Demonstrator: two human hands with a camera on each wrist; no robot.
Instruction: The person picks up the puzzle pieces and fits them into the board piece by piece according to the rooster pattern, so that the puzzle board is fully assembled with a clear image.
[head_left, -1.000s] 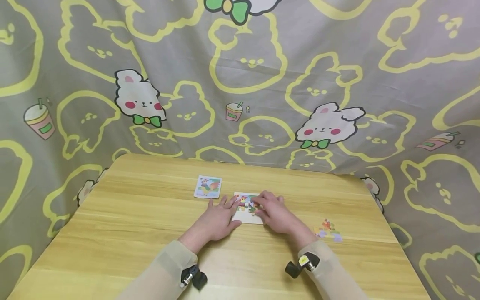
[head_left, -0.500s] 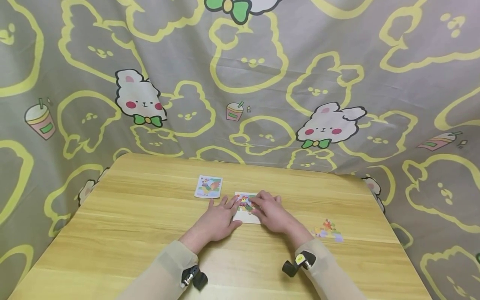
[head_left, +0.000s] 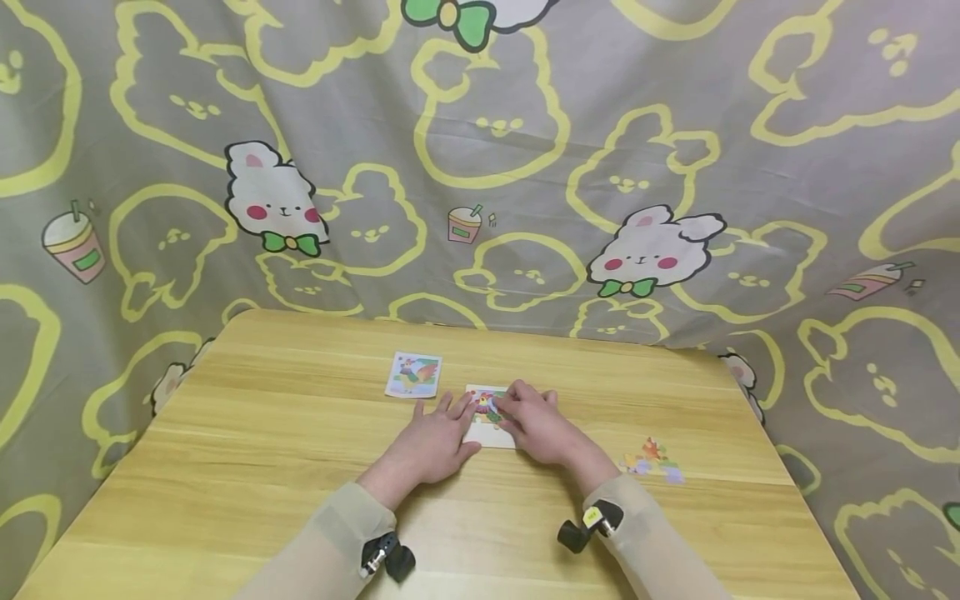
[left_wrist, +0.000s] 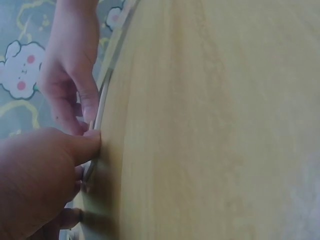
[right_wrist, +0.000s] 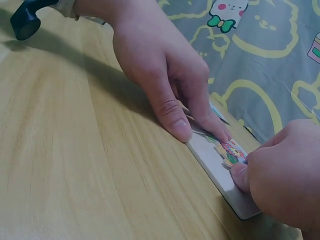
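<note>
A small white puzzle board (head_left: 489,436) lies on the table, its upper part covered by joined jigsaw pieces (right_wrist: 232,151) with a colourful bird picture. My left hand (head_left: 437,443) rests at the board's left side with spread fingers; a fingertip presses on the picture, and in the right wrist view the thumb touches the near corner. My right hand (head_left: 538,423) bends over the board's right side, thumb and fingers pinching a jigsaw piece mostly hidden under them. In the left wrist view the board (left_wrist: 102,100) shows edge-on between both hands.
A square picture card (head_left: 414,375) of the same kind of bird lies up and left of the board. Several loose jigsaw pieces (head_left: 652,454) are heaped to the right, near the right forearm. A patterned curtain (head_left: 360,108) hangs behind the wooden table (head_left: 262,467).
My right hand has slid a little to the left, and the gap between the pieces on the board has closed. My left hand has stayed in place.
</note>
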